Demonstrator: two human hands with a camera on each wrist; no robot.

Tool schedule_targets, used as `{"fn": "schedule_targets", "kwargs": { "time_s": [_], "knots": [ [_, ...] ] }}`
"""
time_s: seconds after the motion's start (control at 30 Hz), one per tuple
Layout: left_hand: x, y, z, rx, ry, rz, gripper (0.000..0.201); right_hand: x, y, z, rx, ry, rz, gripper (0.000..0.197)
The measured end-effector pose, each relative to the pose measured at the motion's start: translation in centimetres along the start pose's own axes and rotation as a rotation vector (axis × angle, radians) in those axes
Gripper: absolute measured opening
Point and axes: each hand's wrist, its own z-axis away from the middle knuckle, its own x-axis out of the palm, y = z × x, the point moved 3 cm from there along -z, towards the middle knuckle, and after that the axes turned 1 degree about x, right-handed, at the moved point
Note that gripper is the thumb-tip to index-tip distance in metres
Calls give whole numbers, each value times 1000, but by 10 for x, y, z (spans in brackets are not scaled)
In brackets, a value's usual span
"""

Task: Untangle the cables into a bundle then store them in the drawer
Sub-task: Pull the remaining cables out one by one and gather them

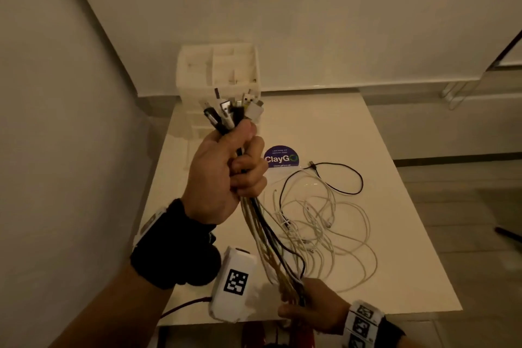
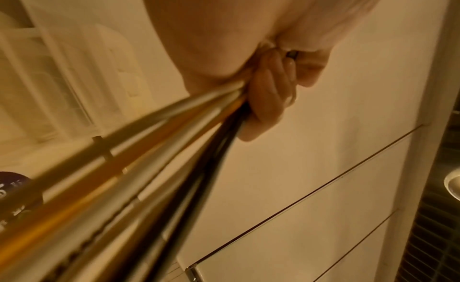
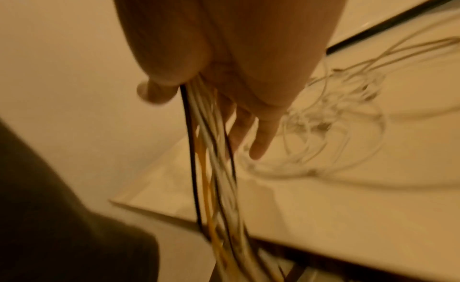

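Left hand point(image 2: 248, 40) at top of frame, fingers point(image 2: 266, 97) curled round cables point(image 2: 149, 168). Cables run taut from fist toward lower left: white, yellow, black strands side by side, blurred close to lens. Dark round sticker point(image 2: 15, 187) partly visible at left edge behind cables. Pale drawer unit point(image 2: 62, 79) at upper left, blurred. White wall panels point(image 2: 298, 168) with thin dark seams at right. Metal round object point(image 2: 453, 185) cut off at right edge, kind unclear.
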Motion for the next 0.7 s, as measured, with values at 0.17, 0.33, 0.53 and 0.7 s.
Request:
{"fn": "schedule_targets", "kwargs": {
  "time_s": [0.17, 0.33, 0.53, 0.7],
  "knots": [
    [-10, -6, -7, -28, 30, 16, 39, -104, 9, 25, 113, -157, 133, 59],
    [-13, -19, -18, 0, 106, -65, 45, -209, 29, -29, 146, 244, 379, 25],
    [-18, -25, -39, 7, 213, -177, 41, -227, 89, -125, 409, 329, 581, 32],
    [-25, -26, -47, 26, 313, -248, 35, -217, 115, -144, 429, 268, 676, 29]
  ]
}}
